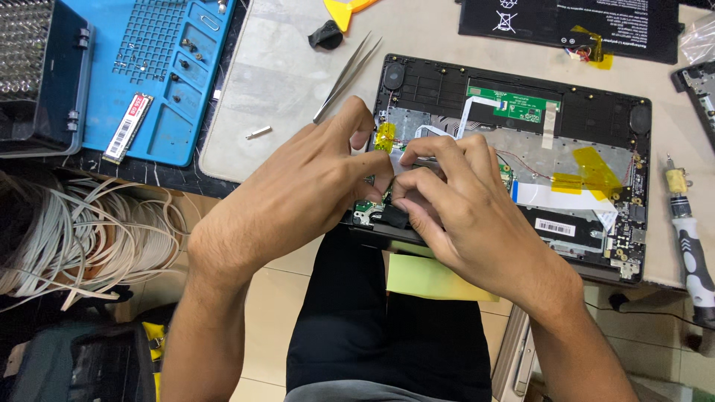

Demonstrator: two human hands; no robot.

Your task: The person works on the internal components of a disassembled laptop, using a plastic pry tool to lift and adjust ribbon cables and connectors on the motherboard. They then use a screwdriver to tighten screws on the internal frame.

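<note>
The scene is evenly and brightly lit from above by soft, diffuse light. Only faint, short shadows are cast beneath the left hand and right hand onto the opened laptop chassis. Mild glare is noted on the yellow tape patches and on the pale work mat. Focus is sharp across the bench. The dark trousers are underexposed, with detail lost. Slight wide-angle stretching is observed at the frame corners. No motion blur is detected.

Workbench with opened laptop, tweezers
</note>
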